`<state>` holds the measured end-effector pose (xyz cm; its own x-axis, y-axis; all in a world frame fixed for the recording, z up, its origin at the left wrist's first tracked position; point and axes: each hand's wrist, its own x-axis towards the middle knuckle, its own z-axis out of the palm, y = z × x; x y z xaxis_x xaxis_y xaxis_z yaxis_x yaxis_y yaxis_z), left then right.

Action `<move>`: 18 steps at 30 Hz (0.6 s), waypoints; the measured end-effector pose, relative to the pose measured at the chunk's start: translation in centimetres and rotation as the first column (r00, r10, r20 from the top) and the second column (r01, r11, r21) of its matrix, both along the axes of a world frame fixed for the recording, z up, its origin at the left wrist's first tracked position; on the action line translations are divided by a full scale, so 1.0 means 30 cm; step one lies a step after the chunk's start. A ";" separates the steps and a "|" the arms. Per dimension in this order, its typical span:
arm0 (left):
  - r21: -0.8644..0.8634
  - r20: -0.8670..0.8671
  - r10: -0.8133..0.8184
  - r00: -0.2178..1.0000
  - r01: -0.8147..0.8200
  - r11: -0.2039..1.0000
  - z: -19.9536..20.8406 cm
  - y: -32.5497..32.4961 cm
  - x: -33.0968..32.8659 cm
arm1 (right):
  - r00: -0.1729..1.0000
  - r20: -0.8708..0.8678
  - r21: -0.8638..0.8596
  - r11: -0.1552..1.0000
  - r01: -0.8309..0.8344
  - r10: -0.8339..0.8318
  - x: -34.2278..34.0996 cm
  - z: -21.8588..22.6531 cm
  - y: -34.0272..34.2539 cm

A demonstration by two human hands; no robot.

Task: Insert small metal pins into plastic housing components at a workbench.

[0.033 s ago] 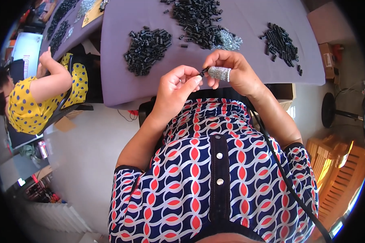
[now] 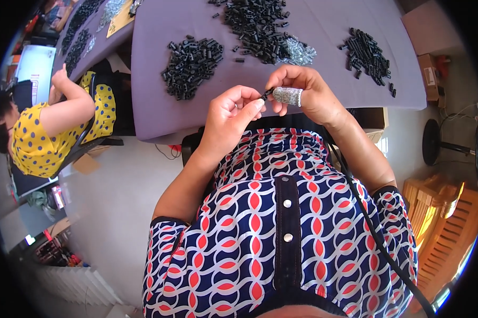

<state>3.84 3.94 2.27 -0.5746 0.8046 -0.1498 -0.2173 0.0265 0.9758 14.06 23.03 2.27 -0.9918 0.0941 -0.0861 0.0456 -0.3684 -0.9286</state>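
We see a small black piece [image 2: 267, 94] held up between two hands, just above the middle of the frame and in front of the near edge of the tabletop. The left hand [image 2: 229, 116] has its grip clamped on the piece, thumb and fingers pinched together at its lower end. The right hand [image 2: 308, 95] pinches the other end, its grip closed too, and on it we notice a speckled grey finger cover [image 2: 288, 97].

Beyond the hands, on the purple-grey tabletop [image 2: 334, 32], we make out a left pile of black pieces [image 2: 191, 67], a larger middle pile [image 2: 257, 29] at the top of the frame, a heap of clear, shiny bits [image 2: 301, 51] touching its lower right side, and a right pile [image 2: 367, 56] of black pieces well apart at upper right.

Farther out, we see a seated person in yellow dotted clothes [image 2: 34, 138] on the left side, a round black base [image 2: 431, 142] on the right, and slatted wooden furniture [image 2: 451, 238] at lower right.
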 end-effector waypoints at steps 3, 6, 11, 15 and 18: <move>-0.011 -0.004 -0.030 1.000 0.030 0.999 0.004 0.012 0.009 | 0.999 -0.015 0.002 1.000 -0.030 0.030 0.020 -0.013 0.015; -0.048 0.009 -0.056 0.998 0.057 0.997 0.008 0.017 0.015 | 0.998 -0.031 0.033 0.998 -0.045 0.046 0.038 -0.006 0.017; -0.066 0.096 -0.072 0.993 0.079 0.995 0.001 0.015 0.006 | 0.996 -0.088 0.115 0.993 -0.008 0.018 0.048 -0.006 0.003; -0.038 0.231 -0.114 0.966 0.126 0.991 -0.012 0.005 -0.015 | 0.993 -0.107 0.168 0.985 -0.034 0.053 0.044 0.011 0.006; -0.019 0.379 -0.151 0.913 0.171 0.985 -0.009 0.003 -0.027 | 0.984 -0.162 0.226 0.974 -0.035 0.073 0.039 0.012 0.009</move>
<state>3.02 4.03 2.00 -0.3319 0.8670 -0.3717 -0.5552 0.1390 0.8200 15.22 23.29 2.63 -0.9943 0.0381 0.0995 -0.1042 -0.1541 -0.9826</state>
